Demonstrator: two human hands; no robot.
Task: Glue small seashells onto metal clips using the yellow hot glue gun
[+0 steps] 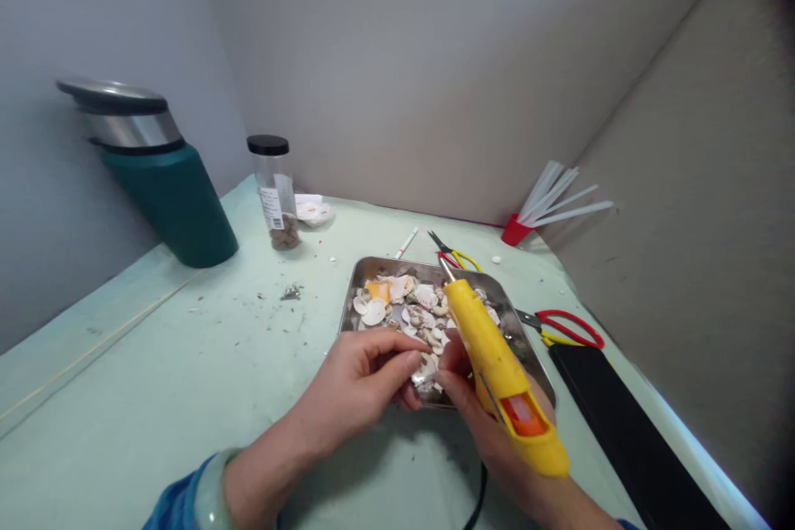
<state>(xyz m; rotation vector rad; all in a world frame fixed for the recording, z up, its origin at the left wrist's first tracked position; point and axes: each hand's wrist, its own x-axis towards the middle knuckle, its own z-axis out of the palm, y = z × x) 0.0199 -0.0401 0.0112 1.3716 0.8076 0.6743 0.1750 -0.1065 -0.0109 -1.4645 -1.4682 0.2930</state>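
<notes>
In my right hand is a yellow hot glue gun, its metal nozzle pointing up and away from me. The fingers wrap under the gun's body, and the thumb and index fingertip reach toward my left hand. My left hand is closed, thumb and index finger pinched together at a small whitish, shell-like piece; the fingers partly cover it. Both hands are over the near edge of a metal tray. White and brown seashells fill much of the tray, with an orange piece at its left.
Red-handled scissors and a long black object lie at right. Yellow-handled scissors rest behind the tray. Glue sticks stand in a red cup. A clear jar and a green bottle stand left.
</notes>
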